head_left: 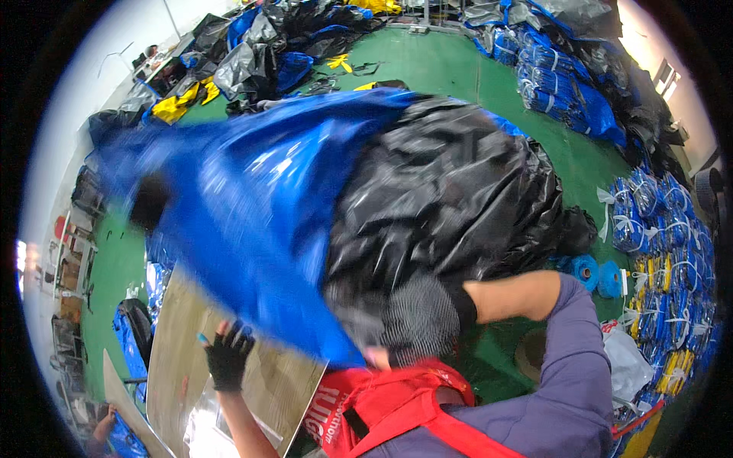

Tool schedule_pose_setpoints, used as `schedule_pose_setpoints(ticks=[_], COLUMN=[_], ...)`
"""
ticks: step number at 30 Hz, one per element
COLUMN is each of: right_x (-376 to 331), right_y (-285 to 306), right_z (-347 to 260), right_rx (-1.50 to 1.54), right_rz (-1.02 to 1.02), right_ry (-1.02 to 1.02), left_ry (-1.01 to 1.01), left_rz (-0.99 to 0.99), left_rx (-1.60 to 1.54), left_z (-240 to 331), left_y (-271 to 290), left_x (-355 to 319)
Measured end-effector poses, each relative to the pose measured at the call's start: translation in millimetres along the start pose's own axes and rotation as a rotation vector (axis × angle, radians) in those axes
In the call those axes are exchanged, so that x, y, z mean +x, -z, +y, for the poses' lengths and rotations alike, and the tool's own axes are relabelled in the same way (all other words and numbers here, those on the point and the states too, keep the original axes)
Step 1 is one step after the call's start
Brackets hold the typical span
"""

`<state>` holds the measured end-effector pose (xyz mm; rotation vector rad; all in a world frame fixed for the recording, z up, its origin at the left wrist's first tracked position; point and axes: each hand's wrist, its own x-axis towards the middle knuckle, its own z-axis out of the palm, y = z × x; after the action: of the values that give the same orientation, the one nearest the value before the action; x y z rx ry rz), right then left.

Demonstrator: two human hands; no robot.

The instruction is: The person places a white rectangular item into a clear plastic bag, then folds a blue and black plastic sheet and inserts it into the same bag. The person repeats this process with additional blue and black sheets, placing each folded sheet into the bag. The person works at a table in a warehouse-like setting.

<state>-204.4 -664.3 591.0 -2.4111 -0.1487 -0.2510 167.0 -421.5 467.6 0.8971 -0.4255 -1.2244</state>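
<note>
1 glossy sheet (pixel 317 198) spreads out, blue left, wrinkled black right.

White-tied blue plastic bundles (pixel 632 229), heaped glossy black-and-blue sheeting (pixel 294 67) and a green floor (pixel 435 65) marked this as a workshop.

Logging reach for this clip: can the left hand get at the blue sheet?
Probably yes: the left hand looks open and empty, the blue sheet passes close by, and nothing shows in between. Blur hides whether they touch.
</note>
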Motion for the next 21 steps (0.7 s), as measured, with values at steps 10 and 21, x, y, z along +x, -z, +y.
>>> schedule_pose_setpoints(ticks=[10, 21], right_x=[4.1, 141.3], right_y=[-120.6, -69.9], right_z=[13.9, 162.9], right_rx=[0.353, -0.418], right_rz=[-0.87, 0.06], right_ry=[-0.063, -0.747], left_ry=[-0.245, 0.109], left_rz=[0.514, 0.948], left_rx=[0.556, 0.897], left_z=[116.5, 40.7], left_y=[51.9, 162.1], left_x=[-200.6, -257.7])
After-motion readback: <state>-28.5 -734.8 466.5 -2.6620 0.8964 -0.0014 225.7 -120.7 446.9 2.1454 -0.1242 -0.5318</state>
